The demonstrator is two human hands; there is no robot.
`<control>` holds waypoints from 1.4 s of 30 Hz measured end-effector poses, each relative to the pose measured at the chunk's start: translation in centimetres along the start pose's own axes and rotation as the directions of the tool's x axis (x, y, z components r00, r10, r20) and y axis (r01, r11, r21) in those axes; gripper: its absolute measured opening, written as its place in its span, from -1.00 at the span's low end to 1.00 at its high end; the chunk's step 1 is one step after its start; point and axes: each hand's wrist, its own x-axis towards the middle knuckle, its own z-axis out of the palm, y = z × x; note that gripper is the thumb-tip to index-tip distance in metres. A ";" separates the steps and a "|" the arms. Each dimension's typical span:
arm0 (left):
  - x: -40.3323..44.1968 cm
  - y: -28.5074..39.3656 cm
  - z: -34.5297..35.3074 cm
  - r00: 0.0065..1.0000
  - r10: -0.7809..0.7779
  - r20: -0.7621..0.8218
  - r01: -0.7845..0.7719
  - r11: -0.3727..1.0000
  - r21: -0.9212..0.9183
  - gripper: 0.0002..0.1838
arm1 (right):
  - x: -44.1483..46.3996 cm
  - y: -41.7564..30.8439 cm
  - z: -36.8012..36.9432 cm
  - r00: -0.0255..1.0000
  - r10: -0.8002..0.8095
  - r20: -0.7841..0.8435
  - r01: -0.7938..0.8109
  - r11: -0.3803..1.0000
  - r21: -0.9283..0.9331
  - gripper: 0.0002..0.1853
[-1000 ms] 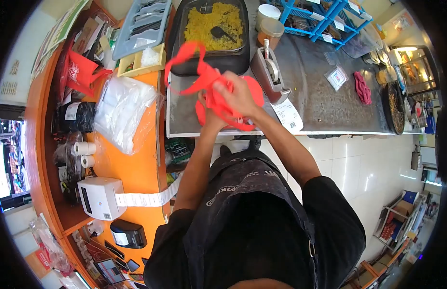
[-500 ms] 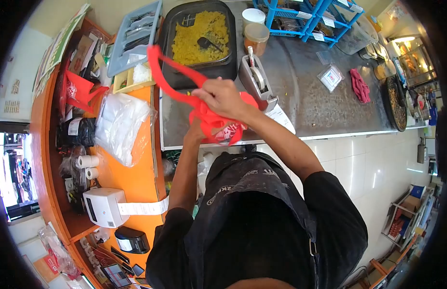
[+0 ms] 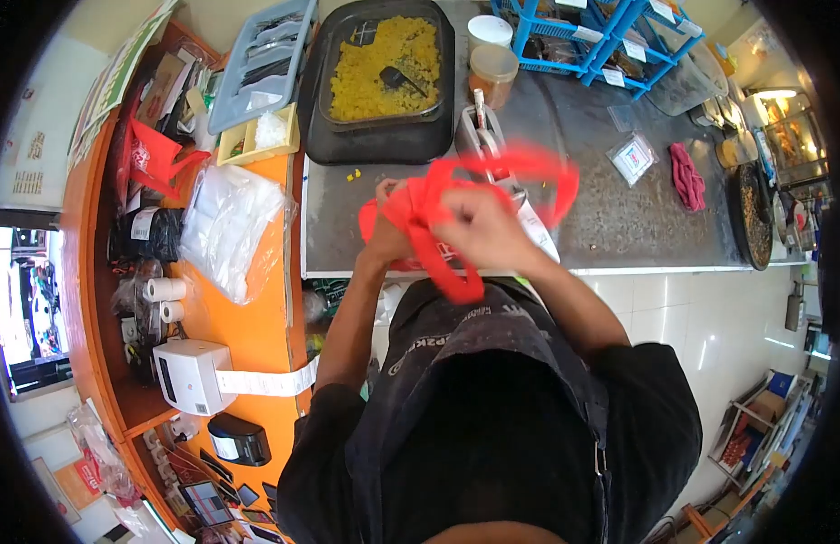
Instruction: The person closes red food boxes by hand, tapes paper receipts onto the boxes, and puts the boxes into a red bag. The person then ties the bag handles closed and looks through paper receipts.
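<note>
Over the front edge of the metal counter I have a red cloth carry bag with white print, bunched up, its straps looped. My left hand is closed round the gathered bag, with part of its fingers hidden behind the red cloth. Closed on the bag's strap, my right hand is blurred by motion. One strap loop swings out to the right over the tape dispenser, and another red end hangs down toward my apron.
Behind the bag stands a black tray of yellow rice with a dark scoop. Blue racks and tubs are at the back. On the orange side counter lie plastic bags and a receipt printer.
My right hand has moved right and down, carrying the strap. The loop that reached up left now swings to the right. My left hand stays at the bag.
</note>
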 end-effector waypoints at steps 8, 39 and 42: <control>-1.1 -0.1 -0.8 0.973 -0.185 0.141 0.233 0.785 -0.574 -0.47 | 3.4 -3.6 -4.1 0.984 -0.171 -0.057 0.170 0.985 -0.034 -0.68; -1.2 10.1 -9.9 0.162 -0.818 -0.552 0.351 0.570 -0.743 -0.55 | -2.5 13.0 13.3 0.904 -0.422 0.063 0.427 0.898 -0.106 -0.62; -5.1 7.6 -8.7 0.290 -0.753 -0.590 0.345 0.658 -0.670 -0.57 | -2.4 11.3 9.0 0.936 -0.206 0.285 0.181 0.977 0.111 -0.64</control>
